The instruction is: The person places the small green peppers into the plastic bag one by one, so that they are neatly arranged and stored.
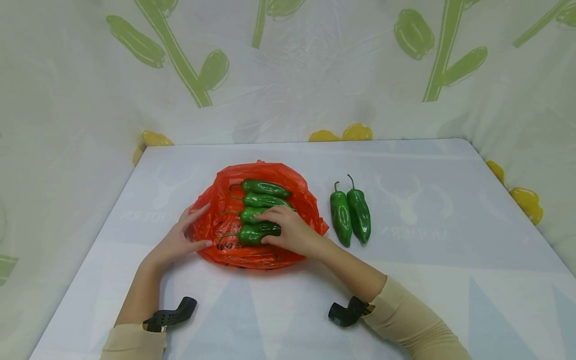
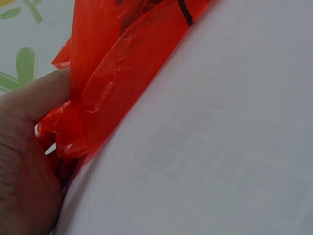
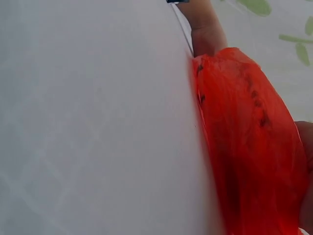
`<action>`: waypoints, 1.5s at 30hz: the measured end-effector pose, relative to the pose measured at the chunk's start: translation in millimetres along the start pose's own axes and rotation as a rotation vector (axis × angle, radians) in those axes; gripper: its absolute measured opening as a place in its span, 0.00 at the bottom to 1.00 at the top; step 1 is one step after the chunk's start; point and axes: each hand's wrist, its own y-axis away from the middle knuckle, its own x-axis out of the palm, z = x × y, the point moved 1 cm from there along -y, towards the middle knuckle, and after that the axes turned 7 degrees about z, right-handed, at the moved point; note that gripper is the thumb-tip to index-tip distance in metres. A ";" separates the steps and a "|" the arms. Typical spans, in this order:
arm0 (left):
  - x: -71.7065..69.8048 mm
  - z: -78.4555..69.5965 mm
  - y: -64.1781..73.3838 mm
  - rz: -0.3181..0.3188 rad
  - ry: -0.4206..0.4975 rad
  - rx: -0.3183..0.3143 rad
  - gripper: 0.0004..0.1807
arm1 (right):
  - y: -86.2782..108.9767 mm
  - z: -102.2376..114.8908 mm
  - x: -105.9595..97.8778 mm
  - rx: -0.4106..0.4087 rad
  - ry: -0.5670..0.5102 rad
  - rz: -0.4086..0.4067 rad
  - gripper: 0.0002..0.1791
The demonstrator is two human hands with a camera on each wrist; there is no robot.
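At nine o'clock on the red plastic bag (image 1: 270, 257), the left hand (image 1: 176, 240) is resting wide; the right hand (image 1: 293, 231) is pinching the six-o'clock green chili pepper (image 1: 252, 234) inside (pressing lightly is probably preventing tears).

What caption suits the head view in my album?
Right hand on green peppers in a red bag; two more peppers outside.

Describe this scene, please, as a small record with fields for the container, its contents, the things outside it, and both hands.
Container: open red translucent plastic bag on a pale patterned table
Inside: four long glossy green peppers, side by side
Outside: two similar green peppers, right of the bag
Left hand: touches the bag's left side
Right hand: appears to grip the nearest pepper inside
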 end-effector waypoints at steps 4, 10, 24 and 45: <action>-0.6 -0.3 0.2 -0.001 -0.003 0.004 0.49 | 0.5 -0.5 -3.4 0.004 -0.010 -0.018 0.29; -1.2 -1.5 0.3 0.000 -0.001 0.002 0.49 | 3.6 1.1 -10.8 0.002 -0.031 -0.047 0.29; -0.8 -0.1 -1.7 -0.002 -0.013 -0.013 0.49 | 13.2 -1.9 -27.9 -0.039 -0.062 -0.161 0.30; 0.6 5.4 -1.1 -0.004 -0.002 -0.003 0.49 | 38.7 -17.8 -61.3 0.019 -0.109 -0.216 0.31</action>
